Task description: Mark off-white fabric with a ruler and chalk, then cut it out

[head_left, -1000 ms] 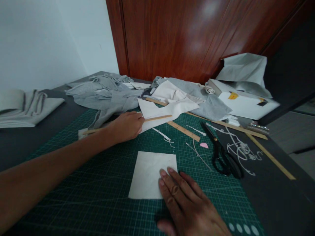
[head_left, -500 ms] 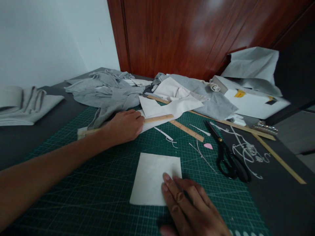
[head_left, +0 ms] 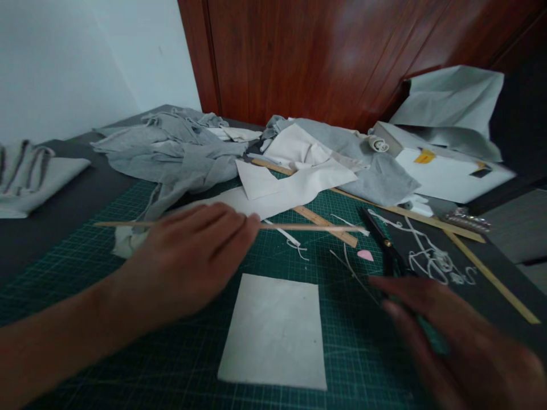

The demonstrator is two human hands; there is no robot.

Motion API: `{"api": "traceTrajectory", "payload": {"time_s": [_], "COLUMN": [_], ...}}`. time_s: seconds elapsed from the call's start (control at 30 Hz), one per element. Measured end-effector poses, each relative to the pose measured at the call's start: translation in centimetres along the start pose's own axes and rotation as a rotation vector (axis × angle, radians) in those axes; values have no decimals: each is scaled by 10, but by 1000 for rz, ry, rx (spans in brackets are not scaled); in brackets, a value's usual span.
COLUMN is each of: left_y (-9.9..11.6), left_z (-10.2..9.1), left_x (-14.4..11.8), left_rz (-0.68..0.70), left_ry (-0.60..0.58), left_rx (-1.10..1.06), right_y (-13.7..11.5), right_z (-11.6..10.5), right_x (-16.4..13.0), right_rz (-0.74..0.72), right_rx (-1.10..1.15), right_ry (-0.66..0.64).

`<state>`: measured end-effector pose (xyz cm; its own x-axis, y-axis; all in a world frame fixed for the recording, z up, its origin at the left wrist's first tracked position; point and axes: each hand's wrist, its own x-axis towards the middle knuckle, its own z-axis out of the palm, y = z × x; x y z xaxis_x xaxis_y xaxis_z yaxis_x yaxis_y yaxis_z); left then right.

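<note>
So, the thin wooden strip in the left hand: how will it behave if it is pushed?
The strip is probably stiff, since it runs straight out both sides of the left hand. It looks thin, so it is likely light.

Plain white wall [head_left: 68, 57] from 10 to 11 o'clock, a faint edge running down it; at 12 to 1 o'clock, upright red-brown wood panelling [head_left: 299, 62] with vertical seams. Dark grey table [head_left: 85, 196] reaches back to both, with a very dark surface [head_left: 527, 108] at 2 o'clock, identity unclear. Light dim and cool; soft pale sheen on the wood near 1 o'clock.
</note>
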<state>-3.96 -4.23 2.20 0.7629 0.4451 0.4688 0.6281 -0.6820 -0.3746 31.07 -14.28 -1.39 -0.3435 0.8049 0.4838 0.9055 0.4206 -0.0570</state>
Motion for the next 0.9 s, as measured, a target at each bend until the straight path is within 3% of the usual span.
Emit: {"api": "traceTrajectory", "payload": {"time_s": [0.07, 0.17, 0.37, 0.47, 0.57, 0.73, 0.9], "left_y": [26, 57, 74, 76, 77, 77, 81], "left_z": [-6, -5, 8, 12, 16, 19, 19], "left_x": [-13, -28, -45, -51, -53, -57, -67], "left_rz": [63, 73, 6, -4, 0, 11, 58], "left_ry": [87, 65, 52, 31, 1, -36, 8], "left_rx": [-91, -217, -188, -176, -188, -236, -290], "right_y": [31, 59, 71, 57, 25, -20, -24], "right_z": [-3, 9, 35, 29, 18, 23, 35], "right_x": [17, 37, 42, 41, 40, 39, 42], "right_rz": [72, 16, -61, -62, -66, -279, -248], "right_rx": [-19, -27, -94, -81, -8, 251, 274], "right_ry": [-23, -107, -135, -85, 2, -145, -144]}}
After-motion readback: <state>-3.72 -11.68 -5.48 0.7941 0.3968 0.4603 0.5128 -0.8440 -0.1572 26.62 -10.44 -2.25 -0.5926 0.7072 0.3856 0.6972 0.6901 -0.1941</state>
